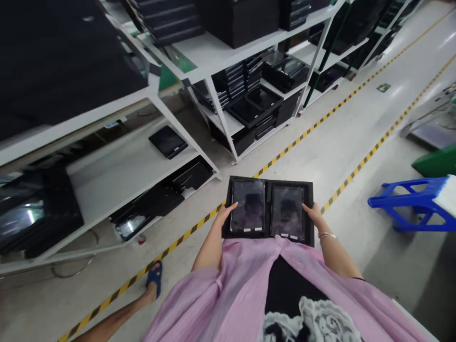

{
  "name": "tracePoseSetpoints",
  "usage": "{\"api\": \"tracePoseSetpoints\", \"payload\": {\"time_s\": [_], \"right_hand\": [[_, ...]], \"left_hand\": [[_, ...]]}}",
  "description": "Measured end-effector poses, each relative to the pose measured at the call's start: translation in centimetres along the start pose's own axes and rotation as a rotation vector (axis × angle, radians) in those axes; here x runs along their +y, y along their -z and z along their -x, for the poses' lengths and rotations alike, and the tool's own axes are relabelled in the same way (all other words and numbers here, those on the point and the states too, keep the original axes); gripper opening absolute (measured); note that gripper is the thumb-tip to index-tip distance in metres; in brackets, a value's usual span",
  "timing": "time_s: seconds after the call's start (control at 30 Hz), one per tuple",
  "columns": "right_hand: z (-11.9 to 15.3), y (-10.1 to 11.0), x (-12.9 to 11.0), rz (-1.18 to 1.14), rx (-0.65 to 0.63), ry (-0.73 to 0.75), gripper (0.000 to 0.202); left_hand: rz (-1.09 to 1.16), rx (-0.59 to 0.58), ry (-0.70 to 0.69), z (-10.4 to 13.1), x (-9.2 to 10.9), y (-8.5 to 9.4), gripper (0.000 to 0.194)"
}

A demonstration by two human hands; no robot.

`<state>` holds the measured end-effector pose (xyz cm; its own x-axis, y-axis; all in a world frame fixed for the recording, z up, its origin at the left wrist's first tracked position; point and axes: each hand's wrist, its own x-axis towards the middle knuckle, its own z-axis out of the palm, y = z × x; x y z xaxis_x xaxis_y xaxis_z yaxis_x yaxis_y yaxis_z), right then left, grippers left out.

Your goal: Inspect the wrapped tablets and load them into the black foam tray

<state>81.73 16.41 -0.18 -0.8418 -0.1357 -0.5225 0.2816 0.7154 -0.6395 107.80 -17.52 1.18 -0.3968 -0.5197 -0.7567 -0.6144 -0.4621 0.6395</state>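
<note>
At the centre of the view, a black tray [268,184] with two glossy panels [248,205] side by side sits level at waist height. The left hand [225,213] clasps its nine o'clock edge, the right hand [312,212] its three o'clock edge. White shelving [228,121] stands at eleven o'clock.

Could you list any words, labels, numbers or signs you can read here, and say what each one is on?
No text can be read.
White stickers on the two dark panels in the black tray, held by the left hand and right hand: too small.
Green floor sign: blurred.
Blue label on the white shelf: blurred.
</note>
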Motion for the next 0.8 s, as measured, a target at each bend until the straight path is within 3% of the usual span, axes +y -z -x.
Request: {"api": "tracePoseSetpoints", "payload": {"time_s": [0.17, 0.3, 0.47, 0.57, 0.67, 0.8], "right_hand": [[-4.8, 2.8, 0.8, -0.134, 0.068, -0.135, 0.043], [-9.8, 3.0, -0.8, -0.204, 0.149, -0.196, 0.040], [-16.9, 3.0, -6.5, -0.264, 0.277, -0.239, 0.044], [-20.8, 3.9, -10.6, -0.277, 0.333, -0.255, 0.047], [-24.9, 5.4, -14.2, -0.268, 0.372, -0.273, 0.052], [-30.3, 7.0, -18.0, -0.227, 0.380, -0.310, 0.052]], "left_hand": [[-0.179, -0.065, -0.049, -7.9, 9.1, -6.3, 0.062], [-0.290, -0.141, -0.074, -14.5, 15.7, -11.0, 0.059], [-0.424, -0.218, -0.153, -22.7, 27.7, -15.9, 0.056], [-0.451, -0.287, -0.152, -26.4, 34.7, -18.5, 0.053], [-0.446, -0.331, -0.112, -29.2, 39.4, -20.4, 0.052], [-0.445, -0.349, -0.054, -32.3, 43.5, -22.6, 0.053]]}}
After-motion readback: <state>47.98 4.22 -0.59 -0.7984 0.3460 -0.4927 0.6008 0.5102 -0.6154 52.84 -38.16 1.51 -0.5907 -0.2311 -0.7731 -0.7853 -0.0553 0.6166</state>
